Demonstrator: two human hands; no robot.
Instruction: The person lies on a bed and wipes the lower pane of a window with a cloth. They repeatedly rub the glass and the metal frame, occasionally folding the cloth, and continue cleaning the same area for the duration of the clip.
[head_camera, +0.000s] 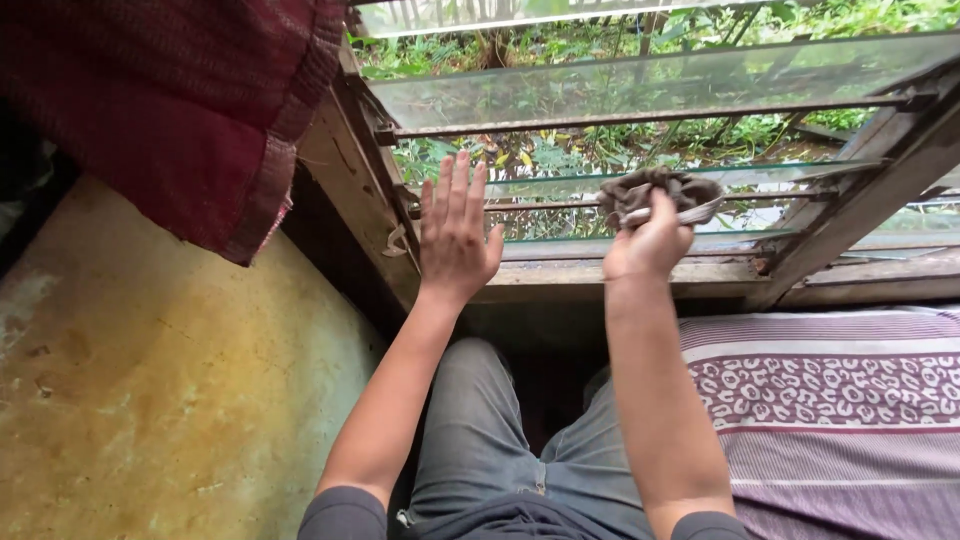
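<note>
A louvred window with horizontal glass slats (640, 85) sits in a worn wooden frame (350, 180). My right hand (648, 243) grips a crumpled brown-grey cloth (655, 190) and presses it on a lower glass slat (560, 183). My left hand (455, 235) is raised flat with its fingers spread, palm toward the left end of the lower slats, beside the frame. It holds nothing. Whether it touches the glass is unclear.
A dark red curtain (170, 110) hangs bunched at the upper left. A stained yellowish wall (150, 390) runs along the left. A purple patterned bedcover (830, 400) lies on the right. My knees in grey trousers (480, 440) are below the sill. Green plants show outside.
</note>
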